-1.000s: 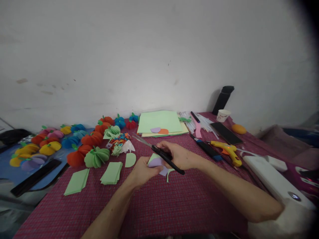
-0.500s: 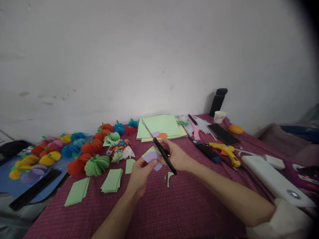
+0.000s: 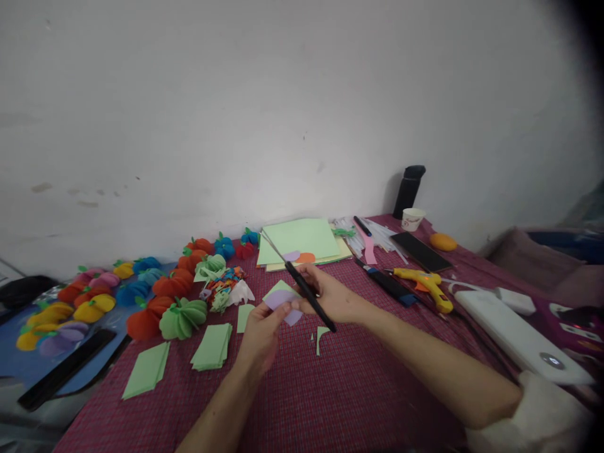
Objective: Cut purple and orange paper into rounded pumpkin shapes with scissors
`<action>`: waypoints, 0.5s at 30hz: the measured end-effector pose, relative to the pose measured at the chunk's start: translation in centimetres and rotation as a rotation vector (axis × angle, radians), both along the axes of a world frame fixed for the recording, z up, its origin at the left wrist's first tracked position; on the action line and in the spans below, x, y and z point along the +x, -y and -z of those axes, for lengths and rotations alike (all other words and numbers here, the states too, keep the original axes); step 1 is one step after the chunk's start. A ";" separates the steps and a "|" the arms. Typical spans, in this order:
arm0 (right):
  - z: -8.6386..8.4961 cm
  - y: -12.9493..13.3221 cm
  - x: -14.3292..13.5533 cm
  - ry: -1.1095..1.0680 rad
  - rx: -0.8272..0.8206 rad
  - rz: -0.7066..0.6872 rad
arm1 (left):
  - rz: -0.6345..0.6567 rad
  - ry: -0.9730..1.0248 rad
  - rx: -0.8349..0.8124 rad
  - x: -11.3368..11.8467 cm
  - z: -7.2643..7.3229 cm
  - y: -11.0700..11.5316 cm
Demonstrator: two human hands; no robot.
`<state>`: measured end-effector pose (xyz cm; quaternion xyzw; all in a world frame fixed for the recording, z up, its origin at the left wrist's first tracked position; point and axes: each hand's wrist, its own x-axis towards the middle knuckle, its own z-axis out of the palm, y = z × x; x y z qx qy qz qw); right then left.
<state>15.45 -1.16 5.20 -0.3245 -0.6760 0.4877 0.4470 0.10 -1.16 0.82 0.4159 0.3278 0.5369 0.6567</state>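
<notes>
Near the table's middle, my left hand [image 3: 261, 333] pinches a purple paper piece [image 3: 283, 300] together with a green paper [image 3: 277, 287] behind it. My right hand [image 3: 330, 296] is closed around black-handled scissors [image 3: 309, 294], whose blades point up and to the left, away from the papers. Its fingertips are close to the right edge of the purple piece; whether they touch it is hard to tell. A thin green offcut [image 3: 321, 338] lies on the cloth below the scissors. Left of my left hand are a rounded green piece [image 3: 243, 318] and a green paper stack [image 3: 212, 346].
Paper pumpkins [image 3: 173, 283] in several colours fill the left side, beside scraps [image 3: 225, 286]. Large green sheets [image 3: 302, 239] lie at the back. On the right are a yellow glue gun [image 3: 427, 283], a phone [image 3: 421, 251], a paper cup [image 3: 412, 219], a black bottle [image 3: 409, 192] and a white device [image 3: 523, 336].
The purple and green papers have turned and shifted slightly left in my left hand. The scissors have moved slightly left at their blade end. The whole view has shifted a little.
</notes>
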 end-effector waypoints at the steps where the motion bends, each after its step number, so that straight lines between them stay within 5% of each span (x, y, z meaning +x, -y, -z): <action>1: -0.5 0.3 0.4 0.023 -0.020 -0.003 | -0.003 0.023 -0.018 -0.1 0.0 -0.1; 6: -1.4 2.6 3.3 0.028 -0.132 0.038 | -0.032 0.137 -0.124 -0.5 -0.3 -0.5; 11: 0.3 5.8 5.2 0.003 -0.354 -0.192 | -0.053 0.219 -0.175 -0.8 -0.1 -1.0; 15: 1.5 7.6 5.4 -0.046 -0.462 -0.245 | -0.057 0.249 -0.187 -0.9 0.1 -1.3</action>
